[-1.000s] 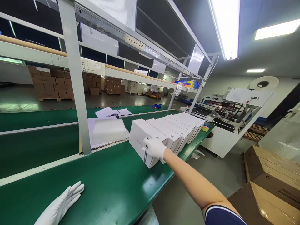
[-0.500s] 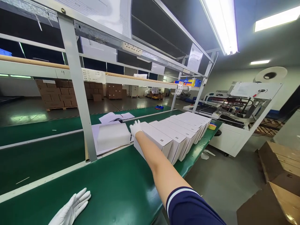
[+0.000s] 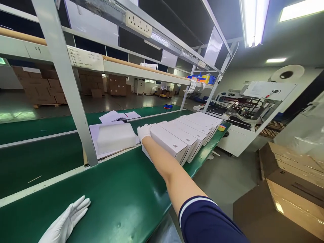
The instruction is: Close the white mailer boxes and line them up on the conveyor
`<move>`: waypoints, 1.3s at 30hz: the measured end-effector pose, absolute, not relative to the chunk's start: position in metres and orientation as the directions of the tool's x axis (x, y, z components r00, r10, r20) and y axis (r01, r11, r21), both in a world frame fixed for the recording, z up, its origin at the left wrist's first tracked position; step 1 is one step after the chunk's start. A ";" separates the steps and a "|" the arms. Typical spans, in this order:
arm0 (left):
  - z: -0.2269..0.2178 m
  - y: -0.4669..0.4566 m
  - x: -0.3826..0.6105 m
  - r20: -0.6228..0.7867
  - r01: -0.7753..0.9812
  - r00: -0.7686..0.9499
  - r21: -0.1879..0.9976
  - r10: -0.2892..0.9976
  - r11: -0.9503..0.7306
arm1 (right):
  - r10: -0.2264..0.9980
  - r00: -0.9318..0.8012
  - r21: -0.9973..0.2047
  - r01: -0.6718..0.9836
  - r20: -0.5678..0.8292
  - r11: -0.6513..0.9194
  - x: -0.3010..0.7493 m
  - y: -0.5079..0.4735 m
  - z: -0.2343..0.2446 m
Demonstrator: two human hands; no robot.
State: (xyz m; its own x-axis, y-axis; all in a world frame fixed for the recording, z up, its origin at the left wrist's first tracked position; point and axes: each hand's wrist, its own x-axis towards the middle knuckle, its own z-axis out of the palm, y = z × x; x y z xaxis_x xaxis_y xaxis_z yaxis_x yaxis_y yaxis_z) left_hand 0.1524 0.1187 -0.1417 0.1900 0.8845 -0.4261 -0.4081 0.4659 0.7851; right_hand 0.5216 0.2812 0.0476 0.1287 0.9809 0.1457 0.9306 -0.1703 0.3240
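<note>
A row of several white boxes stands on the green bench, each leaning on the one behind. My right hand, in a white glove, reaches out and grips the far top corner of the nearest white box. In the earlier frame this hand held a pen; the pen is hidden now. My left hand, gloved too, lies flat on the green mat at the lower left, fingers stretched out, holding nothing.
A white foam block on sheets of paper lies left of the boxes, behind a grey frame post. A roll of tape sits past the row. Cardboard cartons stand on the floor at right; a machine beyond.
My right hand slid from the near front face of the first box up to its far top corner. The left hand stayed flat on the mat.
</note>
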 end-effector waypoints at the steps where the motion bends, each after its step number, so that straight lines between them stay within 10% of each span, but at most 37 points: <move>1: -0.142 0.119 0.152 -0.435 -0.408 0.190 0.781 0.880 0.474 | 0.979 0.132 0.319 0.931 0.155 -0.176 0.524 0.281 0.047; 10: -0.140 0.107 0.164 -0.426 -0.442 0.192 0.767 0.884 0.465 | 0.967 -0.020 0.306 0.950 0.254 -0.061 0.547 0.256 0.045; 20: -0.128 0.104 0.181 -0.189 -0.327 0.196 0.912 0.962 0.246 | 0.975 -0.146 0.024 0.989 0.165 0.144 0.472 0.291 0.016; 39: -0.114 0.103 0.194 -0.139 -0.181 0.178 0.968 0.974 0.172 | 0.977 0.065 -0.243 0.970 0.202 -0.015 0.486 0.321 0.018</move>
